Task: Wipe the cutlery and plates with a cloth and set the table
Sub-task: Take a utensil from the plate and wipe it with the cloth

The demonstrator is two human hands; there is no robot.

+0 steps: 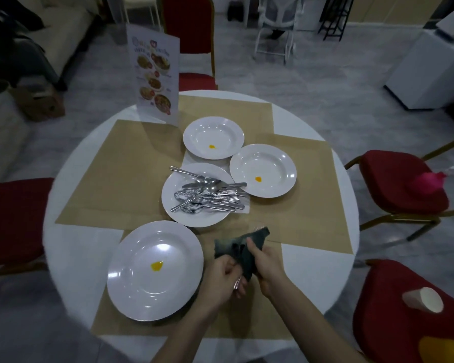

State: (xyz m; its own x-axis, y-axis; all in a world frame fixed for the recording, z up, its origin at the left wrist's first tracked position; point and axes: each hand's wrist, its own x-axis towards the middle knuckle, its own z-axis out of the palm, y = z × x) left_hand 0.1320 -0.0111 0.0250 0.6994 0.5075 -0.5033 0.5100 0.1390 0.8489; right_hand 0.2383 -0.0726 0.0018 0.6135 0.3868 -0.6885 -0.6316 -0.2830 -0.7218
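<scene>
A dark green cloth (233,247) is bunched between both hands over the near side of the round white table (71,252). My right hand (266,260) grips the cloth from the right. My left hand (222,277) holds a piece of cutlery (237,283); only its metal handle end shows below the cloth. Left of the hands lies a white plate (142,289) with a yellow smear. A middle plate (192,218) carries a pile of spoons and forks (207,196). Two more smeared plates lie beyond, the right plate (275,158) and the far plate (202,132).
Brown paper mats (110,179) cover the table's middle. A standing menu card (155,74) is at the far left edge. Red chairs ring the table: one behind (192,30), one left (13,221), two right, the nearer holding a paper cup (422,299).
</scene>
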